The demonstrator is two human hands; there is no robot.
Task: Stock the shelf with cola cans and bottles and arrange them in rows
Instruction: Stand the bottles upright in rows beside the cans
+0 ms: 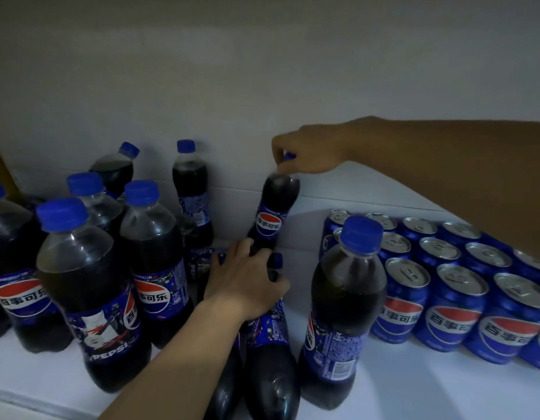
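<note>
On the white shelf (414, 386) stand several dark cola bottles with blue caps at the left (90, 292) and rows of blue cola cans (453, 307) at the right. My right hand (308, 150) grips the cap of a tilted bottle (276, 207) near the back wall. My left hand (247, 283) rests on the neck of a bottle lying on its side (271, 353), with another lying bottle beside it. A single upright bottle (344, 304) stands just left of the cans.
The pale back wall (262, 86) closes the shelf behind. A brown side panel (2, 165) shows at the far left. The shelf's front edge (35, 398) runs along the bottom left. My right forearm (444, 171) spans above the cans.
</note>
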